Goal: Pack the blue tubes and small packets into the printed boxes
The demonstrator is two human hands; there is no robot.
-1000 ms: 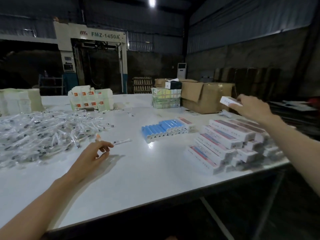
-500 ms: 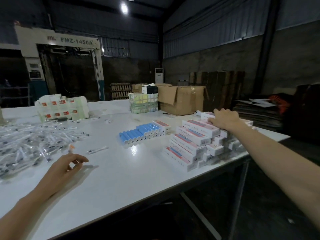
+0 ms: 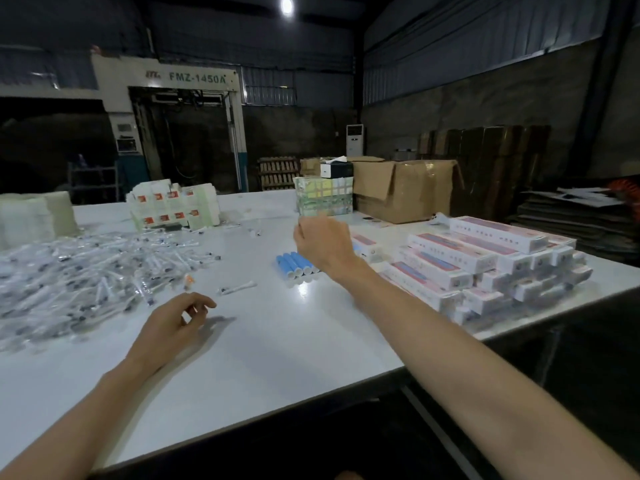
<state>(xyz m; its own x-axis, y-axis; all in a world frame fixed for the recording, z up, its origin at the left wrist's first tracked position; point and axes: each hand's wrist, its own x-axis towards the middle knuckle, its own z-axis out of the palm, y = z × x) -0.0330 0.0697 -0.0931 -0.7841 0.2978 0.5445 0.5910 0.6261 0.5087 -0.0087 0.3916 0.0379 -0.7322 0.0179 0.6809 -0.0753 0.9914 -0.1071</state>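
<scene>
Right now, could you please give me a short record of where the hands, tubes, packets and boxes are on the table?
Blue tubes: one row, side by side, midway across the table.
Small packets: clear heap on the left.
Printed boxes: stacked at the right edge.
Left hand: beside the heap, fingers loosely curled; whether it holds anything is unclear.
Right hand: above the tubes, fingertips hidden.
</scene>
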